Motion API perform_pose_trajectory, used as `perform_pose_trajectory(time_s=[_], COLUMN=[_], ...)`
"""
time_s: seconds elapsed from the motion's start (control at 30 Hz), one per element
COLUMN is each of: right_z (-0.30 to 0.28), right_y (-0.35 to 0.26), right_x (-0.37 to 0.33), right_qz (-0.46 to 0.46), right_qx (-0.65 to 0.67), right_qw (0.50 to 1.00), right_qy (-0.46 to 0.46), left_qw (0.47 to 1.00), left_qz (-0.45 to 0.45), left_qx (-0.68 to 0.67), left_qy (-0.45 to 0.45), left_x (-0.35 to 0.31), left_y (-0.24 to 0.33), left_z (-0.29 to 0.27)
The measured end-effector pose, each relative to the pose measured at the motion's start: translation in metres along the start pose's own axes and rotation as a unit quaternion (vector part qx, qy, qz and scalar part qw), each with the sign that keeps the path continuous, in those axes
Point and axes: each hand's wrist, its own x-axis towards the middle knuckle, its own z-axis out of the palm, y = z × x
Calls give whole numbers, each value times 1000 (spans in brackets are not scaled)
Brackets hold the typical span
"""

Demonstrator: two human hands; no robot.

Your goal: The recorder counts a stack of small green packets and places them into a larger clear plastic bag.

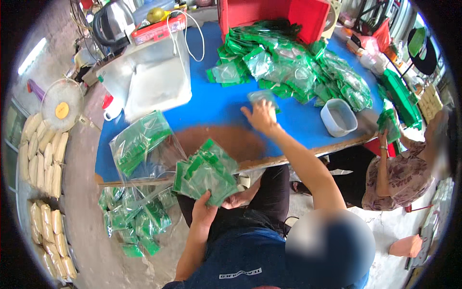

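Note:
My left hand (203, 212) is closed on the lower edge of a fanned stack of green and clear plastic packets (206, 176), held above my lap at the table's front edge. My right hand (263, 117) reaches over the blue tabletop (211, 103). Its fingers lie over a single flat packet (269, 98), with the thumb spread away from them. Beyond it spreads a large heap of similar packets (293, 67), spilling from a red bin (257, 14). To the left, a clear plastic bag (166, 127) with green packets inside lies by the table's front edge.
A translucent tub (339, 126) stands near the right front edge. A whitish tray (159, 86) and a kettle (113, 21) are at the back left. Bagged green packets (137, 221) lie on the floor. At right, a co-worker (399, 178) holds a green packet (389, 123).

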Motion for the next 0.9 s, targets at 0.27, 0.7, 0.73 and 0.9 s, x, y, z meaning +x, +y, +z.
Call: perform_pose_trajectory(time_s=[0.27, 0.7, 0.73, 0.9], right_z=[-61, -85, -94, -106], right_y=[-23, -43, -48, -43], right_x=[-81, -127, -130, -87], right_qz=[-180, 39, 5, -115], right_qx=[344, 735, 762, 563], right_qw=[921, 649, 602, 815], right_qy=[-22, -194, -239, -69], left_qw=[988, 974, 975, 715], left_qz=[20, 108, 98, 244], left_qx=[96, 191, 193, 610], left_qy=[-118, -57, -60, -238], left_x=[-10, -8, -4, 51], left_y=[18, 6, 9, 52], left_z=[38, 75, 79, 145])
